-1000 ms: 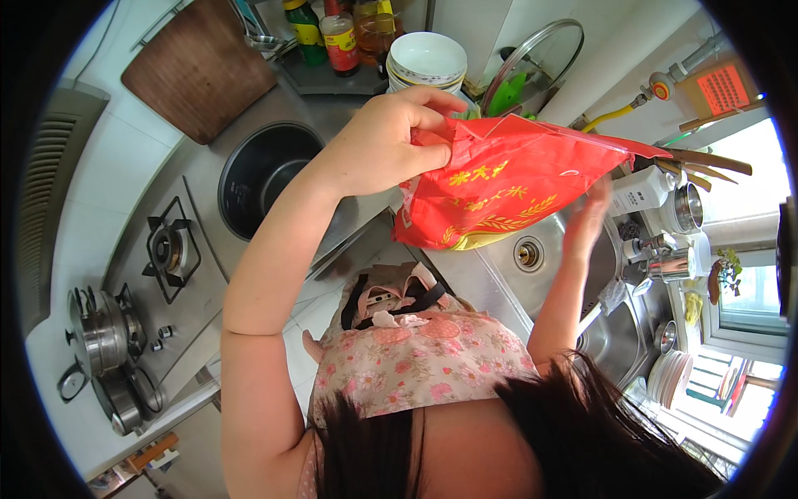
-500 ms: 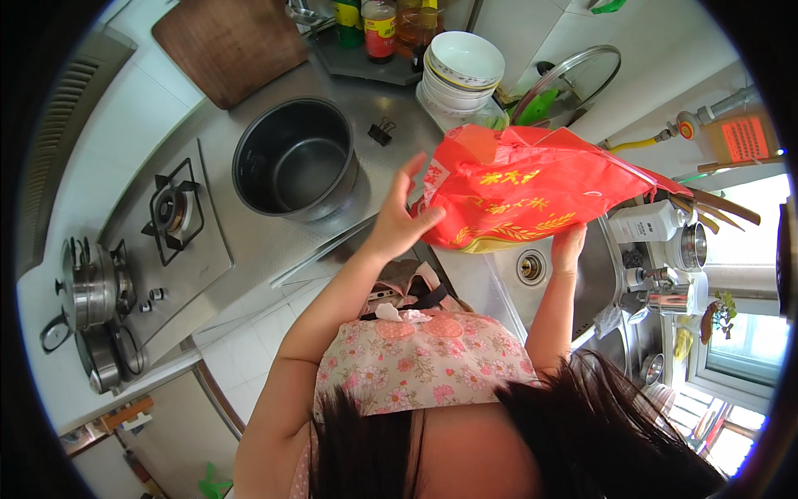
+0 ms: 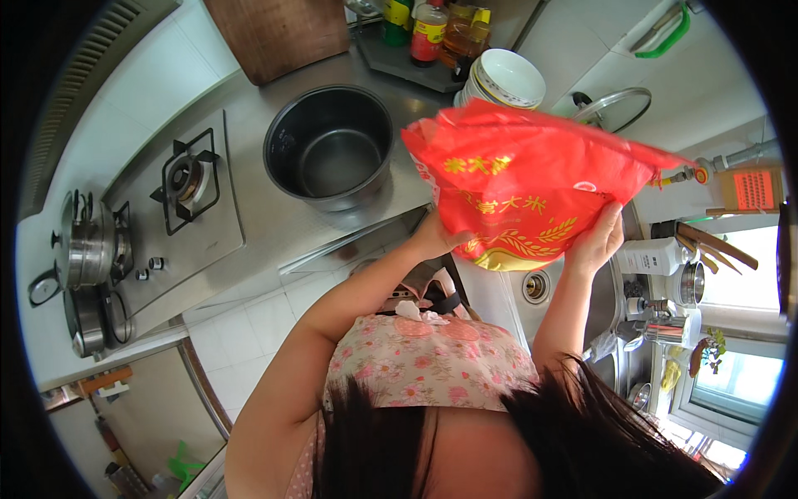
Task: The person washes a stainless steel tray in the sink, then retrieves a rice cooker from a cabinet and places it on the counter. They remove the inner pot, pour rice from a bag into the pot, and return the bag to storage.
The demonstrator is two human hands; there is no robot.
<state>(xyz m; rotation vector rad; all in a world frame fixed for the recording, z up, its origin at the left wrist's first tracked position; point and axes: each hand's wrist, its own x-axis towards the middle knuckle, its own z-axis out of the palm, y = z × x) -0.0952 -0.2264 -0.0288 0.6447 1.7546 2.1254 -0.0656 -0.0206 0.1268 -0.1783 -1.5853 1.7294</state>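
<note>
A red plastic rice bag (image 3: 519, 195) with yellow print and grain ears is held up in front of me, over the counter edge and sink. My left hand (image 3: 439, 236) grips its lower left side, thumb on the front and the other fingers hidden behind. Around the lower right side my right hand (image 3: 597, 241) is closed. To the left of the bag, a black inner cooking pot (image 3: 328, 150) stands on the steel counter, and its dark inside shows nothing in it.
A gas stove (image 3: 187, 183) lies at left, with steel pots (image 3: 87, 241) beyond it. White bowls (image 3: 511, 76) are stacked behind the bag, near sauce bottles (image 3: 428, 33) and a glass lid (image 3: 636, 108). The sink (image 3: 532, 312) and a white jug (image 3: 648, 257) are at right.
My left hand has gone from open fingers at the bag's left end to gripping its lower left side. The bag now stands more upright, and my right hand has risen slightly with it.
</note>
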